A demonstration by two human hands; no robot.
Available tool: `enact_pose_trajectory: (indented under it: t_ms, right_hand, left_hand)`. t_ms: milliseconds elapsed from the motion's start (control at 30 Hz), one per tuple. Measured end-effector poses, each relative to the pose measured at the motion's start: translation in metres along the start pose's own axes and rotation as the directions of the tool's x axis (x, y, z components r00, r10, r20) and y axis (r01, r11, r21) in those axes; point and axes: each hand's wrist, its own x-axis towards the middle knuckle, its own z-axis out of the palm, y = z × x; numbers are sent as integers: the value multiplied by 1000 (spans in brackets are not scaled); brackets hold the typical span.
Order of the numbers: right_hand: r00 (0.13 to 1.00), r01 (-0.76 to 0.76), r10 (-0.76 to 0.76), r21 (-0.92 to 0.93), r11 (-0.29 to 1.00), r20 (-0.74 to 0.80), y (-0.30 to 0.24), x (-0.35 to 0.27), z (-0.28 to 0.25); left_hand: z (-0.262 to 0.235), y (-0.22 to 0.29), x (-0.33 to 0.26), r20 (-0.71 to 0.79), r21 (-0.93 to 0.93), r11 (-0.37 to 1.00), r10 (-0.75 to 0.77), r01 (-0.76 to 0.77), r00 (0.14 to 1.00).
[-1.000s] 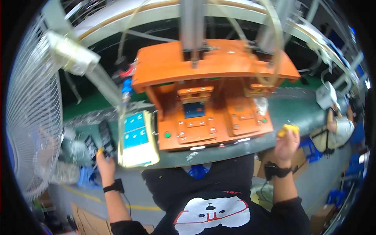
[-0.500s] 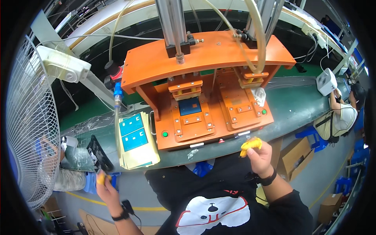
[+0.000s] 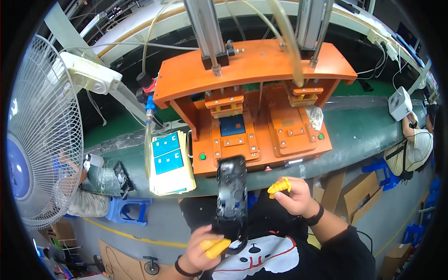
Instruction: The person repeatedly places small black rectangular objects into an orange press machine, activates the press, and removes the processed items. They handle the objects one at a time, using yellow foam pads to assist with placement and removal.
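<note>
My left hand [image 3: 200,252], low in the middle, is closed on the lower end of a black phone-shaped plastic housing [image 3: 232,191]. The housing stands up in front of my shirt, its glossy face smeared by motion. Yellow coverings like finger cots show on that hand's fingers. To the right, my right hand [image 3: 294,196] is closed in a pinch, with the thumb against crumpled yellow [image 3: 279,186] fingertip coverings; whether anything small is between them is hidden. Just beyond the housing, an orange two-station press [image 3: 256,60] holds a dark blue plate [image 3: 232,125] in its left station.
Cream sheets with blue pieces [image 3: 168,161] lie left of the press. Another black housing [image 3: 122,179] rests farther left, near a large fan [image 3: 44,135]. A co-worker [image 3: 415,144] sits at the far right behind a small white fan [image 3: 400,103]. Open cardboard boxes [image 3: 357,196] stand on the floor.
My left hand has come from the far left to the middle, bringing the black housing. My right hand has shifted slightly left and down. The view has turned a little left.
</note>
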Motion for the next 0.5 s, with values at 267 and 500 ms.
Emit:
enact_pose_trajectory:
  t_ms: [267,500]
  right_hand:
    - [943,-231,233,37,972,-237,7,-65,-24]
    - [910,-329,306,-36,944,-280,26,-91,-25]
  left_hand:
    - [32,-74,127,55,319,941,98,-110,994]
    - [24,-113,189,153,257,957,94,-131,984]
